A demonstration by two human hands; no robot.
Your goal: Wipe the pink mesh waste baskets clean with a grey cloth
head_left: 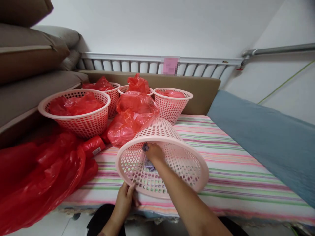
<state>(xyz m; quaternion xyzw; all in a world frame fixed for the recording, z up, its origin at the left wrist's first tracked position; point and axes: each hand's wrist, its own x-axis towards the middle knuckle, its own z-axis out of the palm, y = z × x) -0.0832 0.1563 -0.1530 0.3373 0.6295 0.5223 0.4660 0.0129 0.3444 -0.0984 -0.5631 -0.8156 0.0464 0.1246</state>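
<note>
A pink perforated plastic basket (183, 144) lies on its side, its wide mouth facing me. My left hand (124, 198) pinches the lower left of the rim. Reaching in through the mouth, my right hand (154, 152) is closed on a purplish-grey cloth (149, 165) against the inner wall. Part of the cloth hangs below the fingers. Just behind the basket rests a puffed red plastic bag (130, 124).
Several upright pink baskets with red bags stand behind, one at the left (81, 123), another (172, 106) at the right. Loose red plastic (41, 177) spreads at left beside a red roll (93, 146). Stacked cushions (27, 62) rise at left. Striped cloth (228, 173) covers the surface.
</note>
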